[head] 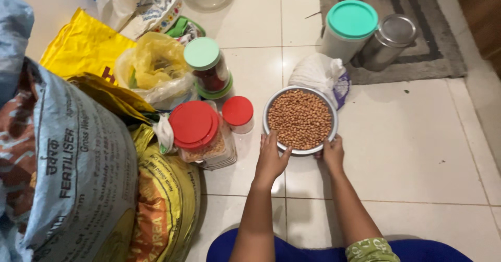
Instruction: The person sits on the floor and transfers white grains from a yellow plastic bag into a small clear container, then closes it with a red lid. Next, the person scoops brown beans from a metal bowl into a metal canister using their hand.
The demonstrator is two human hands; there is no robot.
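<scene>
A round steel bowl [270,109] full of brown peanuts [300,119] sits on the tiled floor in front of me. My left hand [271,157] rests against the bowl's near left rim, fingers spread and pointing up along it. At the near right rim, my right hand [333,152] grips the bowl's edge. Both forearms reach forward from my lap, which is covered in blue cloth.
Red-lidded jars [194,123] [238,111] and a green-lidded jar [207,63] stand left of the bowl. Large sacks [78,173] and yellow bags [83,45] fill the left side. A white tied bag [315,71], a green-lidded tub [348,28] and a steel tin [390,40] lie behind, by a grey rug [438,58].
</scene>
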